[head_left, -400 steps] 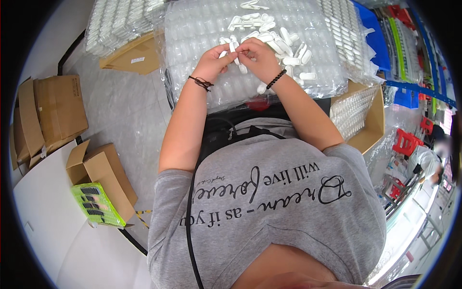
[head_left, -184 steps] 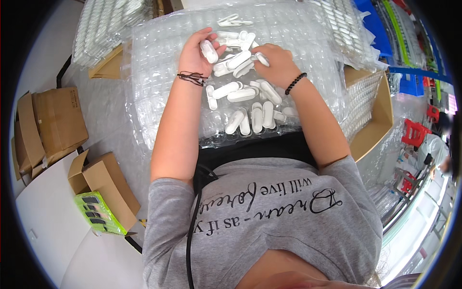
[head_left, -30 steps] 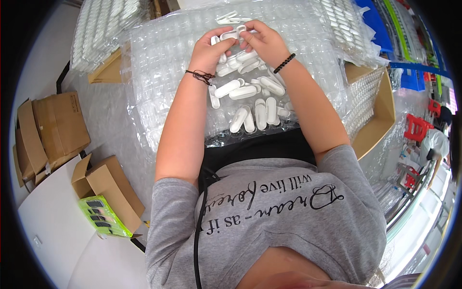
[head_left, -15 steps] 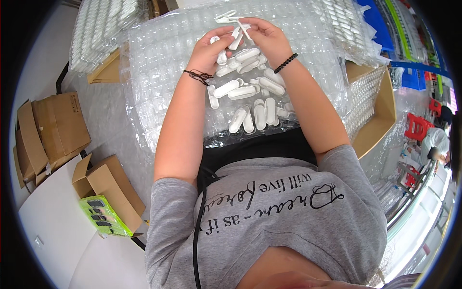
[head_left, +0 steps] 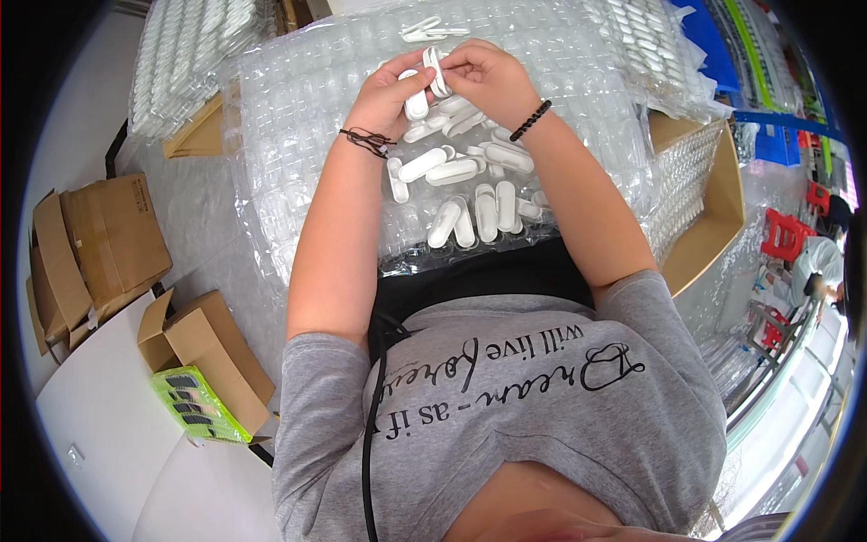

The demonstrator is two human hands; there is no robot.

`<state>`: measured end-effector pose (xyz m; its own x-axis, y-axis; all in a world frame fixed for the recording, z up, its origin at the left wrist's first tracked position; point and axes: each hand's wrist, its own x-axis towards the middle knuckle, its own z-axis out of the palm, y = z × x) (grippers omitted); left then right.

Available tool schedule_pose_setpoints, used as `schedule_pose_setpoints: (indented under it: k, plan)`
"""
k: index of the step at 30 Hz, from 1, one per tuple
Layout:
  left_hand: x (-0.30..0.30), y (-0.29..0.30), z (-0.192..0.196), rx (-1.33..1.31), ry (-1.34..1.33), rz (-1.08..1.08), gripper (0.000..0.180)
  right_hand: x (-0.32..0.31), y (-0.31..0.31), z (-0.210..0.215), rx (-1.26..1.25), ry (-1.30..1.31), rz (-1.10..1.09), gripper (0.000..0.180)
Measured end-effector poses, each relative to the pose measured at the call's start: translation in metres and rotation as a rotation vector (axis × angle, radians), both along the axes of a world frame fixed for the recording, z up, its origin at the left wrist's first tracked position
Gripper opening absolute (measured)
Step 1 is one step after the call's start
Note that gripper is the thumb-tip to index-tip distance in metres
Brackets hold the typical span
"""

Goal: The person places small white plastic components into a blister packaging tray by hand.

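Note:
Over the far part of a bubble-wrap-like clear plastic sheet, my left hand (head_left: 386, 95) is closed on a white oval plastic piece (head_left: 437, 72). The fingers of my right hand (head_left: 488, 79) pinch the same piece from the other side. A second white oval piece (head_left: 415, 99) sits against my left fingers and looks held there. Below my hands lies a loose pile of similar white oval pieces (head_left: 453, 170), some overlapping. Beyond my fingertips, a few thin white strips (head_left: 433, 32) rest on the plastic. My right fingertips are partly hidden.
Clear plastic packing (head_left: 298, 135) covers the surface before me. Stacked trays of white pieces stand at the far left (head_left: 203, 63) and far right (head_left: 646, 45). Cardboard boxes (head_left: 113, 230) are on the left, and an open carton (head_left: 709, 217) is on the right. Red stools (head_left: 784, 235) stand farther right.
My right hand has drawn slightly back from the thin strips, which now lie free. The white piece between my hands has turned more upright, and both hands pinch it.

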<state>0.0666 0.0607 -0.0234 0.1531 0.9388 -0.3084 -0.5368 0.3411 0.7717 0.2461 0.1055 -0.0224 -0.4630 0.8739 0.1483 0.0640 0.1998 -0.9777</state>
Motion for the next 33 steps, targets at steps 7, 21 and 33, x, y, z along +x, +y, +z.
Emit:
schedule_pose_setpoints:
  k: [7, 21, 33]
  plan:
    - [-0.005, 0.002, -0.006, -0.022, -0.082, -0.061, 0.037, 0.000, -0.008, 0.015, 0.345, -0.127, 0.030, 0.013]
    - [-0.011, -0.003, -0.006, -0.031, -0.085, -0.120, 0.042, 0.000, -0.010, 0.021, 0.414, -0.076, 0.133, 0.016]
    - [0.002, -0.002, 0.015, 0.031, -0.074, -0.027, 0.043, -0.002, 0.002, 0.033, -0.010, -0.078, 0.048, 0.016]
